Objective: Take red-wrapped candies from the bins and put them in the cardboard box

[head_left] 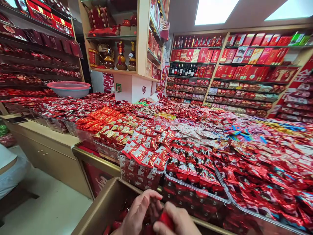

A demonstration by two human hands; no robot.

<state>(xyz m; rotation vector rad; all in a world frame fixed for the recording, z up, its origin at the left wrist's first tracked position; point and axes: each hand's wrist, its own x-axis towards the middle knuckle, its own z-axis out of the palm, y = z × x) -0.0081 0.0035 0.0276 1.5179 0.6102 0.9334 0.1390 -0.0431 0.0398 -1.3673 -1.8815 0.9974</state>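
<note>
Both hands are low in the head view, over a brown cardboard box (pixel 94 210) with dark red wrapped packets (pixel 126 209) partly visible inside. My right hand (pixel 179 219) has its fingers and thumb closed on a small red packet (pixel 167 220). Close beside it, my left hand (pixel 137 210) is cupped, its thumb and curved fingers apart, with nothing clearly held. The space between the palms is shadowed. Just beyond the box stand a clear plastic bin of red and white packets (pixel 144 155) and another of black and red packets (pixel 189 166).
Heaped bins of red sweets packets (pixel 264 176) spread across the display to the right and back. A pink and white basin (pixel 69 88) sits at the left. A phone (pixel 17 120) lies on the wooden counter (pixel 56 135). A seated person's leg (pixel 12 173) shows at far left.
</note>
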